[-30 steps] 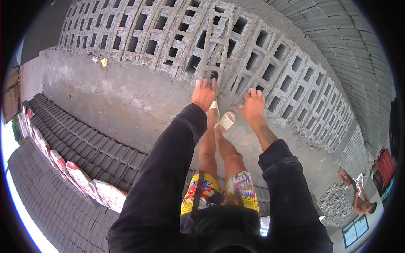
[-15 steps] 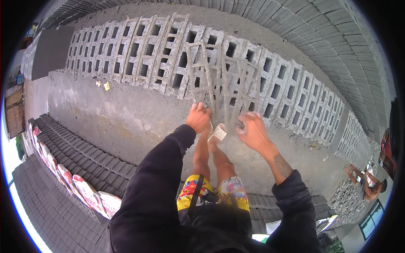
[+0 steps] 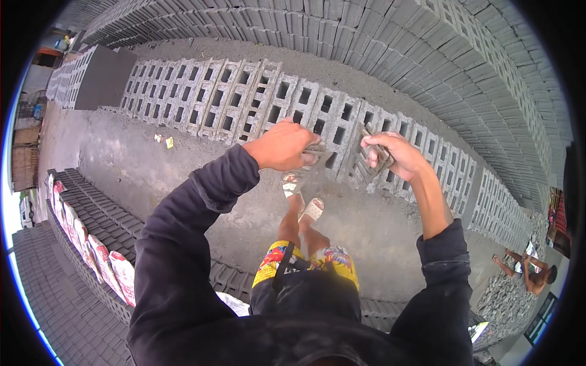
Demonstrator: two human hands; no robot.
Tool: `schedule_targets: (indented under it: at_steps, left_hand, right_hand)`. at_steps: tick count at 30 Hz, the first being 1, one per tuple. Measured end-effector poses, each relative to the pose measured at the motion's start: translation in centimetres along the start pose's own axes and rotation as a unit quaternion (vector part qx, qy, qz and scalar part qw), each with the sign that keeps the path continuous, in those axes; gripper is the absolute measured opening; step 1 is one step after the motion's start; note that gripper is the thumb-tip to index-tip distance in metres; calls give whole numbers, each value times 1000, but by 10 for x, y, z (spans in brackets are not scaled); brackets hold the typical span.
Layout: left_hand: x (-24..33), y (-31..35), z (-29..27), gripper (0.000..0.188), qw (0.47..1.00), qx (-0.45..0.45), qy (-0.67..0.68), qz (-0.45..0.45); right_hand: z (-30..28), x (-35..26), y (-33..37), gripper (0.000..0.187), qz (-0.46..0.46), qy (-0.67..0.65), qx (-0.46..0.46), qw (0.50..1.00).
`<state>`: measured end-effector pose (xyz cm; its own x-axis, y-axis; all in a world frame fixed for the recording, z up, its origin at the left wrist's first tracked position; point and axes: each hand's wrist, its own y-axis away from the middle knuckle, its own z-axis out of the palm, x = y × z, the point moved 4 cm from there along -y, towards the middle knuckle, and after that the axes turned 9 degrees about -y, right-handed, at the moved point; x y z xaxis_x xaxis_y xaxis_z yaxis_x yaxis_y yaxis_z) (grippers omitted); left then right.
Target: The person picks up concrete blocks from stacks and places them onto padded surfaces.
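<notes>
My left hand (image 3: 285, 145) is closed on the near end of a grey hollow concrete block (image 3: 317, 157), over the row's near edge. To its right, my right hand (image 3: 397, 155) curls its fingers around another rough grey hollow concrete block (image 3: 365, 169), partly hidden by the fingers and smeared by motion. Both hands are just above a long row of hollow concrete blocks (image 3: 235, 99), which stand side by side with their cavities facing up. Where the held blocks end and the row begins is hard to make out.
Tall stacks of grey blocks (image 3: 390, 46) rise behind the row. More stacked blocks (image 3: 183, 244) and white-red sacks (image 3: 122, 274) are at the lower left. My sandalled feet (image 3: 313, 209) stand on the concrete floor (image 3: 244, 195). Another person (image 3: 537, 277) sits by gravel (image 3: 503, 305) at right.
Both hands have moved up in the picture and farther apart, to the row. The blurred, lattice-like grey shapes that stretched over the row from my hands no longer show.
</notes>
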<state>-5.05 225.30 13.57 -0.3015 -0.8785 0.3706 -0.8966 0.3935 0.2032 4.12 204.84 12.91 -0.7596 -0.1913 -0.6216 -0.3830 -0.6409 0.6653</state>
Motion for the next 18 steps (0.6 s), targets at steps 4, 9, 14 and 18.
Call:
schedule_targets:
  at_steps: [4, 9, 14, 18]
  left_hand:
    - [6, 31, 13, 32, 991, -88, 96, -37]
    - [-5, 131, 60, 28, 927, -131, 305, -173]
    - [16, 159, 59, 38, 977, -16, 12, -214]
    - [62, 123, 51, 21, 977, -137, -165, 14]
  right_hand:
    - [-21, 27, 27, 23, 71, 51, 47, 995]
    - [-93, 70, 90, 40, -18, 570, 204, 796]
    - [-94, 92, 97, 41, 69, 370, 263, 889]
    - [-90, 91, 84, 36, 28, 173, 219, 960]
